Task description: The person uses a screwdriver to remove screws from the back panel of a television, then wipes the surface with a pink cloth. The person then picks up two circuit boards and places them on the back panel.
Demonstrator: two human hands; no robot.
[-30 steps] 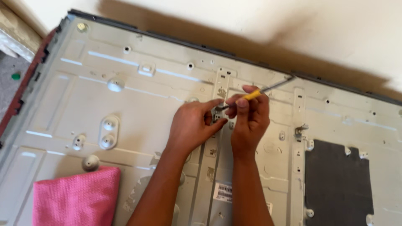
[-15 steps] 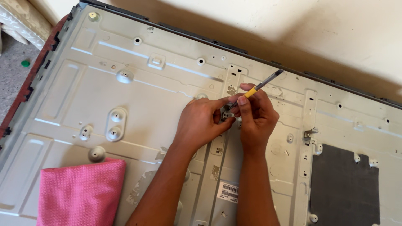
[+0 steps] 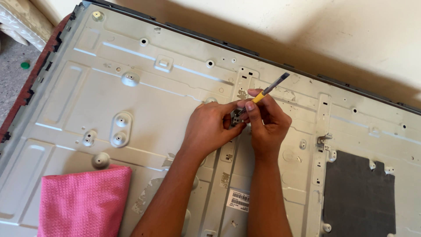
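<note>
Head view: my right hand (image 3: 268,127) has its grip clamped on a screwdriver (image 3: 263,95), tip down at a small bracket (image 3: 237,118) mid-panel. My left hand (image 3: 210,127) pinches that bracket. I see bare panel (image 3: 87,87) to the left; a pink cloth (image 3: 83,202) sits near its lower edge.

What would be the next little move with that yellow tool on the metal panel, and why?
Probably press the tool's tip down and work it under the small metal clip. The right hand holds the yellow-banded tool tilted, its tip at the clip, while the left hand pinches the clip against the grey metal panel. The clip seems to sit on the panel still.
</note>
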